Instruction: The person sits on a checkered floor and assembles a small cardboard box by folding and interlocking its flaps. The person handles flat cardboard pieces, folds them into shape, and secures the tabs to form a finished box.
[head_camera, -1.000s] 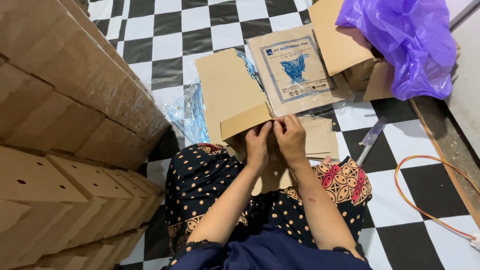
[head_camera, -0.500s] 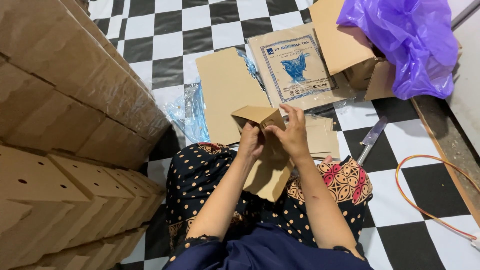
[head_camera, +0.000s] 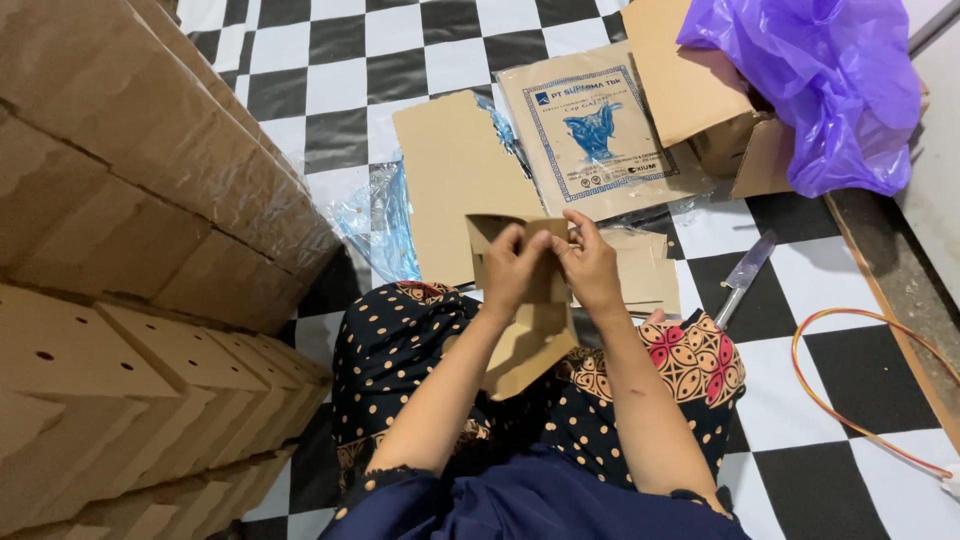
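Note:
I sit on a black-and-white checkered floor with a small brown cardboard box blank (head_camera: 520, 340) held over my lap. My left hand (head_camera: 512, 268) grips its upper left part and my right hand (head_camera: 588, 262) pinches the top flap beside it. The flap is partly folded over. Just beyond my hands a stack of flat cardboard sheets (head_camera: 450, 180) lies on the floor, with more small blanks (head_camera: 645, 270) under my right hand.
Stacked folded cardboard boxes (head_camera: 130, 380) with small holes fill the left side. A printed paper packet (head_camera: 595, 135), a carton with a purple plastic bag (head_camera: 810, 80), clear plastic wrap (head_camera: 375, 220), a knife (head_camera: 745, 270) and an orange cable (head_camera: 850, 400) lie around.
The large flat sheet I held up has been folded down into a small box shape, and both hands have drawn it closer over my lap.

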